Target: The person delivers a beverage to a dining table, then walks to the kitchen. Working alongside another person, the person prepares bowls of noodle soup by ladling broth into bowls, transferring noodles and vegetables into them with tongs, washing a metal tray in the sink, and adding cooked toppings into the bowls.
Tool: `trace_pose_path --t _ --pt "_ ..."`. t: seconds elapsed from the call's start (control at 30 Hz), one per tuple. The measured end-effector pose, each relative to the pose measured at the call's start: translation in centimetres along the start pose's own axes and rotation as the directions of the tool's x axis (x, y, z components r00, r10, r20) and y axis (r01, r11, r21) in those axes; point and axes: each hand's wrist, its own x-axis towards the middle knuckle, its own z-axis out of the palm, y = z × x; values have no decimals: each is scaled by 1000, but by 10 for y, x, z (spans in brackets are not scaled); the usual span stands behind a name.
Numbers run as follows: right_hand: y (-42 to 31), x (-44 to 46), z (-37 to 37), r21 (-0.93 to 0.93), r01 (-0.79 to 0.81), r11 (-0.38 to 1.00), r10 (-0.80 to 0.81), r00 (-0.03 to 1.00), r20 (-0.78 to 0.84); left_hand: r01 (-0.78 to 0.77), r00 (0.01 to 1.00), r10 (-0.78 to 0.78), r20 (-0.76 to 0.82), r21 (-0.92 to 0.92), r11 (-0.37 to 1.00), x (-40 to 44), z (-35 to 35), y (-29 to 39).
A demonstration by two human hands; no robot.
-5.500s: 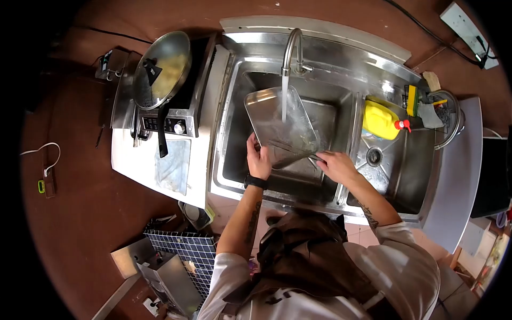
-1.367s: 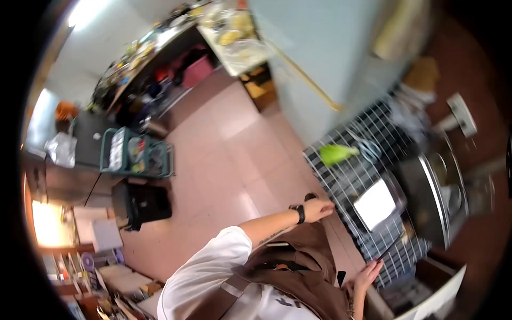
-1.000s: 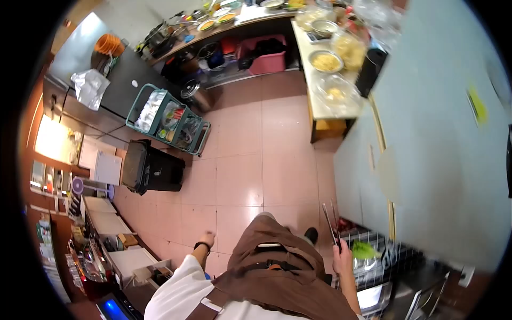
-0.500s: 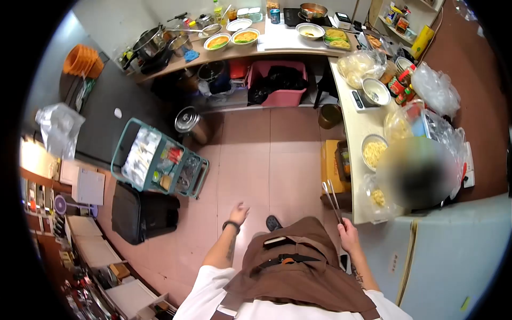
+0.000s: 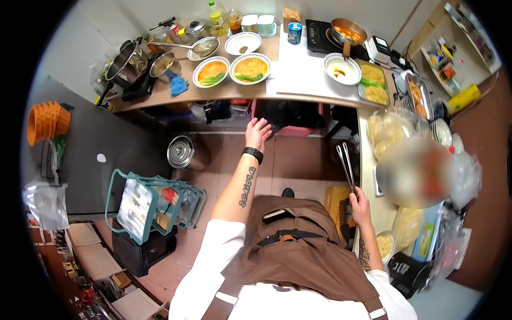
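Observation:
My left hand [image 5: 258,134] reaches forward over the floor with nothing in it, fingers apart, just short of the back counter's front edge. My right hand [image 5: 361,205] is closed around metal tongs [image 5: 346,165], whose two arms point forward and stand slightly apart. Ahead on the counter sit two bowls of orange noodle soup with greens, a left noodle bowl [image 5: 211,71] and a right noodle bowl [image 5: 250,68]. Behind them is a white bowl [image 5: 242,44] with a little dark content at the bottom. Another white bowl [image 5: 342,69], with brown sauce in it, stands further right.
A tray of noodles and greens [image 5: 374,82], a saucepan [image 5: 348,33] on a cooker and a strainer [image 5: 204,48] are on the back counter [image 5: 160,102]. Bags and bowls crowd the right counter. Lower left are a teal cart [image 5: 152,205] and a lidded steel pot [image 5: 184,152].
I have moved forward, so the back counter and its bowls are nearer. My left arm has stretched out toward the counter. The tongs stay in my right hand.

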Motion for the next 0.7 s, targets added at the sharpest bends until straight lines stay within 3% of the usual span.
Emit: trace_pose_path --t 0.23,0.4,0.5,0.63,0.7 --pt "-118 187 4 -66 97 993 -93 993 68 -19 995 -9 -97 -282 959 175 44 38" --pt "-149 271 27 -84 75 994 -73 997 29 91 995 -75 59 -335 938 206 39 63" --pt "-175 299 36 -61 -30 998 37 993 110 170 985 -161 56 -265 949 201 26 84" --pt "-205 337 40 -147 11 989 19 980 200 201 980 -200 -5 36 979 205 14 112" --pt "-203 360 44 -189 85 978 -40 972 230 201 979 -197 -50 104 974 219 -2 111"
